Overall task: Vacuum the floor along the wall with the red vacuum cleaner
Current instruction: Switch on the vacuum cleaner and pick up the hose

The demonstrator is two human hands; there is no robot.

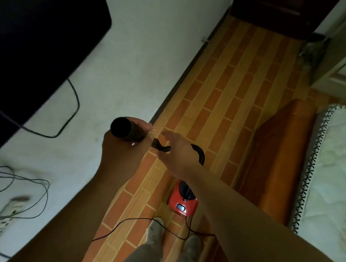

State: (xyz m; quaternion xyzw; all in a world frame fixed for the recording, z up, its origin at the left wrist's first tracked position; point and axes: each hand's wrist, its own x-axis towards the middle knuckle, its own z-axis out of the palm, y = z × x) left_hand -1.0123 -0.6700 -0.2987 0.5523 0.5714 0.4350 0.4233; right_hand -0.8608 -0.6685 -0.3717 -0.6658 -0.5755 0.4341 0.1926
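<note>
Head camera, frame centre: left hand (121,148) grips the black tube (123,130), whose open end faces the lens. Right hand (179,153) is spread, fingers straight, over the curved black hose (200,155); contact is unclear. Red vacuum cleaner (183,200) sits lower centre on the brick-patterned floor (229,83), near the white wall (145,50).

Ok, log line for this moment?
left hand: grips tube | right hand: open, over hose | vacuum: on floor | cord: trailing on floor
</note>
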